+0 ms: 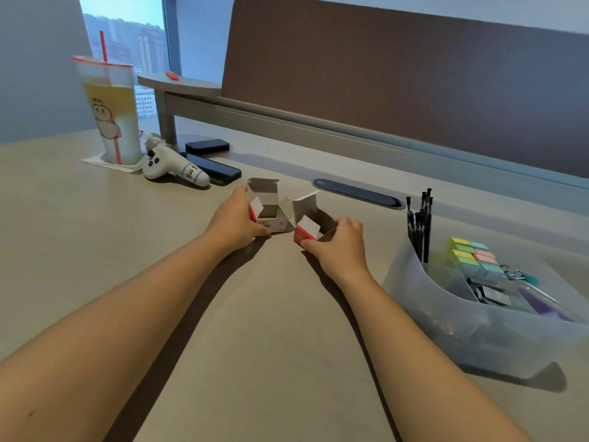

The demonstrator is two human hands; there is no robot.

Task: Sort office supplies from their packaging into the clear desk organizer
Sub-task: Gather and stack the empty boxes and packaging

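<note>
Two small red-and-white cardboard boxes stand on the desk with their flaps open. My left hand (234,220) grips the left box (267,207), which stands upright. My right hand (338,242) holds the right box (310,223), tilted a little to the left. Both look empty inside as far as I can see. The clear desk organizer (446,317) sits at the right and holds black pens (420,224), coloured sticky notes (471,253), binder clips (492,293) and a purple item.
At the back left stand a tall drink cup (108,106) with a red straw, a white plush toy (172,167), a dark phone (213,169) and a small black case (207,145). A dark cable slot (357,193) lies behind the boxes. A brown partition runs along the back.
</note>
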